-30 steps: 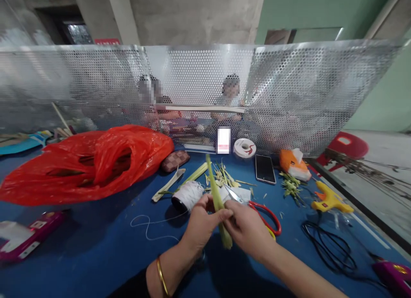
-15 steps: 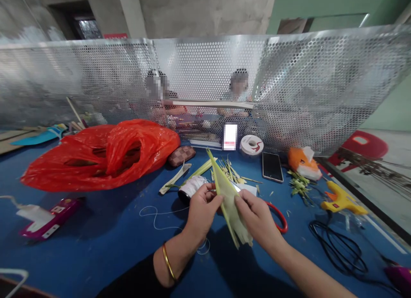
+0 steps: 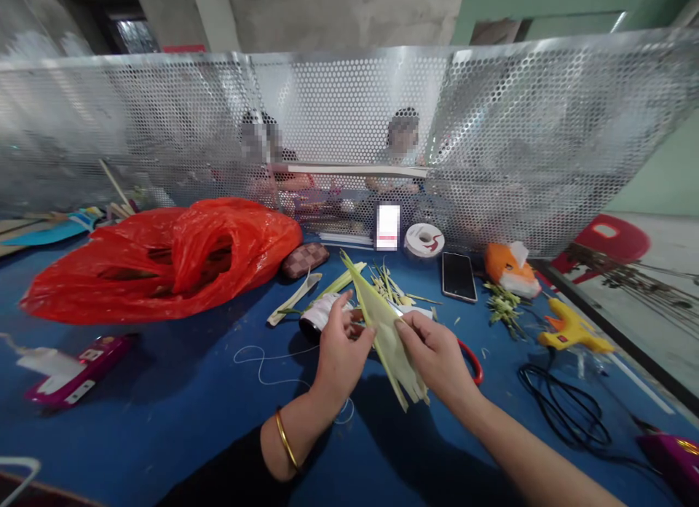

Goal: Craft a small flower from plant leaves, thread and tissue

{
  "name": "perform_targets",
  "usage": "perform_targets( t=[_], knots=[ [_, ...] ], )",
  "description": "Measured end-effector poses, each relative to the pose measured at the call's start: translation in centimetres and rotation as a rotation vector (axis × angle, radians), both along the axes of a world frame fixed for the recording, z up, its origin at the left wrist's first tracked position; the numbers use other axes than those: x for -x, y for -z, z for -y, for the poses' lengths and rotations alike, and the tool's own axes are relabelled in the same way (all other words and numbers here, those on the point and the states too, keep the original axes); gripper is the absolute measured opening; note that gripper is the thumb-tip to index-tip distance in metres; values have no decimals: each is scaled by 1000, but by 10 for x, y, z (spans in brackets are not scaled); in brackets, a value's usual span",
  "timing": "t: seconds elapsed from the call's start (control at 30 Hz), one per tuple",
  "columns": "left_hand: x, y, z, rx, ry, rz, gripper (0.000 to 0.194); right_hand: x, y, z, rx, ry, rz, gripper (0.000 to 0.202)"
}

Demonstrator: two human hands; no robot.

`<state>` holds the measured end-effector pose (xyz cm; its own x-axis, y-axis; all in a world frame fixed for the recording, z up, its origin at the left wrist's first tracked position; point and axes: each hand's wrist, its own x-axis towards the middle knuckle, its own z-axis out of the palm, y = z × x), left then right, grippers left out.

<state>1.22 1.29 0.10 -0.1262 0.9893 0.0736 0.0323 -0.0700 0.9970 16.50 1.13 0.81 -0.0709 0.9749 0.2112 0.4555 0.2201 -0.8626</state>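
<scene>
A pale green corn husk [image 3: 384, 328], pointed at its upper end and ragged at the lower end, is held slanting above the blue table. My right hand [image 3: 434, 350] pinches its right edge between thumb and fingers. At the left edge, my left hand [image 3: 344, 347] has its thumb against the husk and other fingers reaching partly behind it, while the index finger is raised. Behind my left hand lies a spool of white thread [image 3: 322, 312], its loose thread [image 3: 262, 365] curling across the table. Red-handled scissors [image 3: 472, 361] are partly hidden behind my right hand.
A red plastic bag [image 3: 164, 259] fills the left side. Husk trimmings [image 3: 390, 285], a ribbon roll [image 3: 424, 240] and a phone [image 3: 459, 277] lie beyond my hands. A yellow glue gun [image 3: 573, 328] with its black cord is at right. A perforated metal screen [image 3: 349, 99] stands behind.
My left index finger has lifted away from the husk, and the left fingers have spread a little. The right hand keeps its pinch. The whole view has shifted slightly.
</scene>
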Motion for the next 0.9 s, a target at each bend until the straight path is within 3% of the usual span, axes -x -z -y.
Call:
perform_targets(
  t=[0.07, 0.13, 0.23, 0.33, 0.5, 0.63, 0.77, 0.9],
  knots=[
    [1, 2, 1, -191, -95, -241, 72, 0, 0, 0, -1, 4, -5, 34],
    [3, 3, 3, -437, -161, -509, 58, 0, 2, -1, 1, 4, -7, 34],
    [5, 2, 5, -713, -119, -780, 30, 0, 4, -1, 0, 3, -16, 33],
    [6, -2, 7, -799, -55, -876, 25, -2, 4, -2, -11, 10, -33, 33],
    [7, -8, 10, -783, -49, -960, 7, -1, 4, -2, -28, 24, -50, 34],
    [8, -3, 8, -723, -69, -900, 17, -2, 5, -3, -34, 43, -48, 33],
    [5, 5, 1, -426, -93, -620, 18, -4, 5, -6, -37, 98, -72, 32],
    [-1, 6, -2, -31, 76, -216, 40, -5, 4, -7, -20, 101, -110, 32]
  ],
)
